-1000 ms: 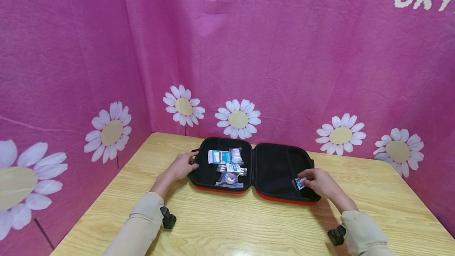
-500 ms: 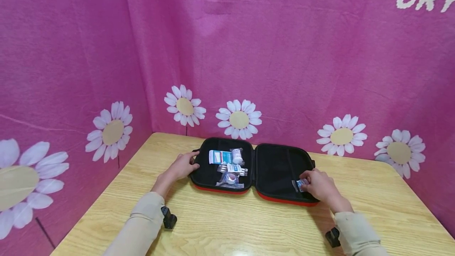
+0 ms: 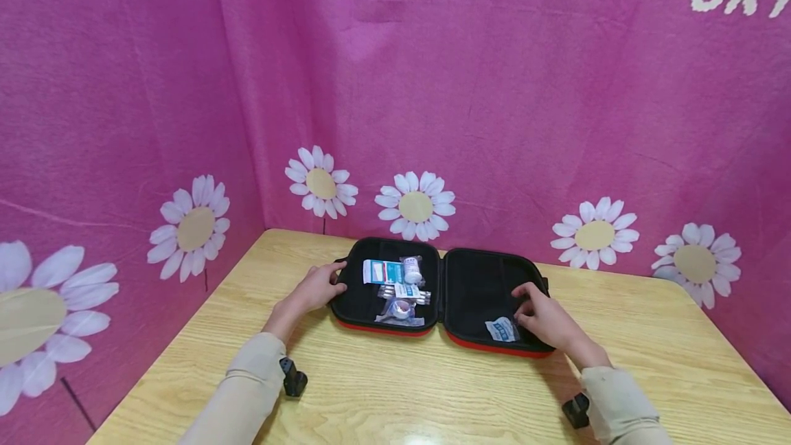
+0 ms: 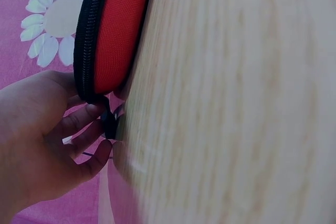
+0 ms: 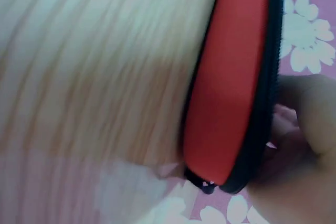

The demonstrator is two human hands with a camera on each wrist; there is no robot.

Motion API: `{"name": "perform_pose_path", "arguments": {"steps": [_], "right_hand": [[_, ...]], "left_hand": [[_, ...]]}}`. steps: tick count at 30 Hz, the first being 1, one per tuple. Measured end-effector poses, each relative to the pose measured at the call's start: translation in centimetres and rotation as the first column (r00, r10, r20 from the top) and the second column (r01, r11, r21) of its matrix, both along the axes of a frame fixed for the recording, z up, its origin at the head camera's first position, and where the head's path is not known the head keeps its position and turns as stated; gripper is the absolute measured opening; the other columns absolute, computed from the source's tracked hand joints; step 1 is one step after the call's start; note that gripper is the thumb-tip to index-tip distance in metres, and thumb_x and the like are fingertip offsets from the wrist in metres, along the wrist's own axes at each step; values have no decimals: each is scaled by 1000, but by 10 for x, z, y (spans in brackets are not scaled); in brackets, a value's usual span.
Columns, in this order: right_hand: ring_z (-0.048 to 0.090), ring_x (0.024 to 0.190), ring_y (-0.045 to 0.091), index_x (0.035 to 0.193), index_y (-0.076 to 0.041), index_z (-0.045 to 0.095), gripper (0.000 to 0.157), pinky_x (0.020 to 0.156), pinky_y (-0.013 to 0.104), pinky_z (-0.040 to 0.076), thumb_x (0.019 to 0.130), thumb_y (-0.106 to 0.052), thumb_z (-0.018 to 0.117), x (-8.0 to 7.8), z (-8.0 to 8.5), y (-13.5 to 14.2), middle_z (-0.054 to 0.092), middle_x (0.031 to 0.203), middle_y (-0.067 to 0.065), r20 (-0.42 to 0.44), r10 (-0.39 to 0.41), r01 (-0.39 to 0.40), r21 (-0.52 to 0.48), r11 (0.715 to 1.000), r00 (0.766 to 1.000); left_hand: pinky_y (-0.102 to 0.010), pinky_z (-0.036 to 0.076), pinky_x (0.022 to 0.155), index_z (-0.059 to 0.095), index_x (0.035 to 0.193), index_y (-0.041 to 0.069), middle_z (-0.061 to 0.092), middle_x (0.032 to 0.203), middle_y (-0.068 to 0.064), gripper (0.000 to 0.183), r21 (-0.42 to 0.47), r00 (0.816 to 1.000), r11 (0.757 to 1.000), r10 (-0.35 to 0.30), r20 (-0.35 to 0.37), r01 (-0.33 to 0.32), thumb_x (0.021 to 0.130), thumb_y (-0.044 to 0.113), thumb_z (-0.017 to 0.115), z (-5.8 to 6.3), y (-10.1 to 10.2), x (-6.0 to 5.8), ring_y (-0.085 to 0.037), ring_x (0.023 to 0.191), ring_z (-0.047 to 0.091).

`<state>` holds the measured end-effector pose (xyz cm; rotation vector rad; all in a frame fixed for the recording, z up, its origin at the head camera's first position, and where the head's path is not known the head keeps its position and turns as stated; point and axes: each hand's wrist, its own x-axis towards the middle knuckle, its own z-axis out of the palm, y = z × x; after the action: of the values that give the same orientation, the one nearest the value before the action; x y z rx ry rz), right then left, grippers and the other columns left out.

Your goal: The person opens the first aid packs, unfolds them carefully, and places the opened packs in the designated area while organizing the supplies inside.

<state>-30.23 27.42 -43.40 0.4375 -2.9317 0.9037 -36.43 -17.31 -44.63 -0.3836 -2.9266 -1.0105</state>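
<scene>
A red and black zippered case (image 3: 472, 287) lies unfolded on the table, both halves facing up. My left hand (image 3: 312, 289) holds the outer left rim, thumb over the edge. In the left wrist view, the fingers of that hand (image 4: 50, 135) are bent beside the zipper and a short black strap (image 4: 109, 121). A small clear packet with blue and white print (image 3: 502, 329) lies at the front of the right half. Just right of it, my right hand (image 3: 548, 325) hovers over the case with loosely bent fingers and nothing in them.
Grouped in the left half are a blue and white flat packet (image 3: 383, 272), a wrapped white roll (image 3: 412, 270), a clear pack with silvery strips (image 3: 404, 293) and a bagged tape roll (image 3: 402, 310). Pink floral cloth (image 3: 494, 122) hangs behind the wooden table (image 3: 395, 383).
The right hand has let go of the small packet, which now lies flatter and farther left in the right half. The left hand has stayed on the rim.
</scene>
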Motion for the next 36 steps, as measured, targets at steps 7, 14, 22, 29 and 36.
{"name": "perform_pose_path", "arguments": {"steps": [7,14,22,29,36], "right_hand": [[62,66,18,140,8,27,51,62,32,52,101,-14,52,4,13,-14,69,92,17,271,-40,93,-184,979,962],[70,75,20,146,6,24,63,66,32,53,102,-26,56,6,15,-18,70,102,19,371,-29,136,-265,955,928],[72,84,23,149,4,21,68,69,33,53,100,-25,59,5,14,-17,66,112,22,431,22,142,-345,928,902],[66,76,20,137,5,43,53,69,37,54,96,-22,63,5,16,-17,66,100,18,195,-75,100,-119,988,978],[60,84,25,120,2,61,33,85,50,53,94,-18,66,1,25,-30,68,98,16,-90,-129,137,88,987,988]], "left_hand": [[-39,41,87,49,144,0,62,87,-9,56,-9,1000,1000,6,3,-6,92,12,65,0,1,-1,-27,96,49],[-38,41,87,49,144,0,62,87,-8,56,-22,1000,1000,1,-3,-1,92,12,66,-2,1,-2,-26,94,48],[-39,41,88,50,144,0,61,86,-8,56,-17,1000,1000,5,-11,-5,92,11,65,-2,-1,-3,-27,95,48],[-38,40,87,49,144,1,61,86,-7,56,-11,1000,1000,-1,-9,1,92,12,65,-5,0,-4,-27,95,48],[-38,41,87,49,144,1,59,86,-7,56,-20,1000,1000,10,-4,-10,92,12,65,-5,-1,-3,-27,96,48]]}}
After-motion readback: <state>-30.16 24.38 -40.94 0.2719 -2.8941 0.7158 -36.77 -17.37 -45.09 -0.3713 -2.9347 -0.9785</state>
